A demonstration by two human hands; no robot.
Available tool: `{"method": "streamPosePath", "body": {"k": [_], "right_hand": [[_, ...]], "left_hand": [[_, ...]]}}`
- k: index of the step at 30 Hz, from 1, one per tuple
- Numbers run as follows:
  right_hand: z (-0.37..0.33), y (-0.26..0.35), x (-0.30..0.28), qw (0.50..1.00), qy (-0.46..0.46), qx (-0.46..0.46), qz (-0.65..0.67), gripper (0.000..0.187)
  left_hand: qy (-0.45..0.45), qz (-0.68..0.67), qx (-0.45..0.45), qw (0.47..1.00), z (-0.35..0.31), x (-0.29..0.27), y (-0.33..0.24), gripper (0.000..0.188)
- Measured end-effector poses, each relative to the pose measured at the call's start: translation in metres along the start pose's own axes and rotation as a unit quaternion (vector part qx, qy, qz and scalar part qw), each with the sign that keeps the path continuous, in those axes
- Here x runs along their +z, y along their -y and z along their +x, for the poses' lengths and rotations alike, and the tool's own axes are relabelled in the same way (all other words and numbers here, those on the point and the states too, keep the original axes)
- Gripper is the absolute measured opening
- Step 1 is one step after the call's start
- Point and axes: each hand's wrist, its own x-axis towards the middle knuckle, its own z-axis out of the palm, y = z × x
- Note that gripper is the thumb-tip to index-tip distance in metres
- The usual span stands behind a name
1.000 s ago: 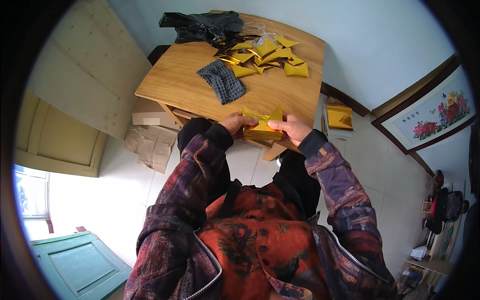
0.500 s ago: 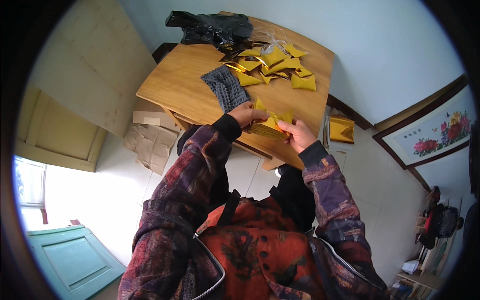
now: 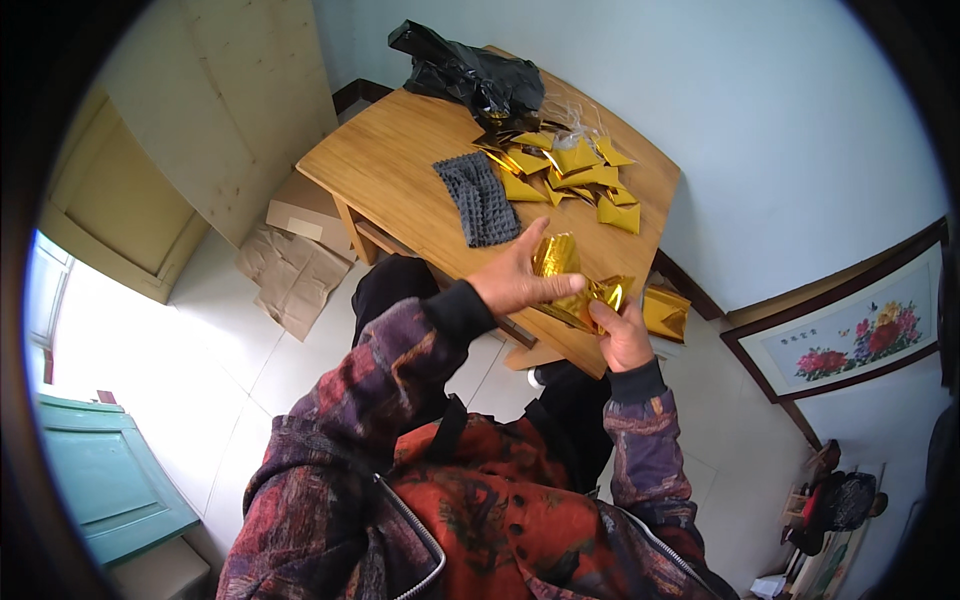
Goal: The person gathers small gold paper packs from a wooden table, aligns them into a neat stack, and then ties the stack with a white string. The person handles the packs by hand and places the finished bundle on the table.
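Observation:
Near the table's front edge, my right hand (image 3: 626, 335) grips a piece of shiny gold foil paper (image 3: 560, 256), its fingers closed on the crumpled right end. My left hand (image 3: 522, 278) is spread against the other end, thumb stretched across the foil and index finger pointing up. Its remaining fingers are hidden. Beyond them, several folded yellow-gold paper pieces (image 3: 590, 178) lie heaped on the wooden table (image 3: 380, 150). A grey textured cloth (image 3: 478, 200) lies left of the heap.
A black plastic bag (image 3: 470, 75) sits at the table's back. Gold paper on a stack (image 3: 668, 313) stands at the right, below the tabletop. Flattened brown paper (image 3: 290, 275) lies on the floor at left. A framed flower picture (image 3: 850, 325) leans by the right wall.
My left hand has gone from pinching the gold paper to spreading open beside it. The foil has turned its shiny side up. The view has shifted, moving the table slightly right and down.

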Motion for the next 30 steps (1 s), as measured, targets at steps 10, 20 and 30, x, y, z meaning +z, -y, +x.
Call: {"method": "streamPosePath", "body": {"k": [10,20,30], "right_hand": [[-0.014,0.012,0.013,1.0,-0.015,-0.019,-0.009,0.047],[-0.015,0.007,0.012,0.992,-0.013,-0.068,-0.105,0.043],[-0.004,-0.039,-0.014,0.95,-0.002,-0.13,-0.285,0.042]], "left_hand": [[-0.057,-0.067,0.076,0.993,-0.04,0.026,-0.022,0.122],[-0.077,0.055,0.064,0.993,-0.03,0.018,0.004,0.099],[-0.044,0.128,0.068,0.988,-0.008,0.007,0.047,0.055]]}}
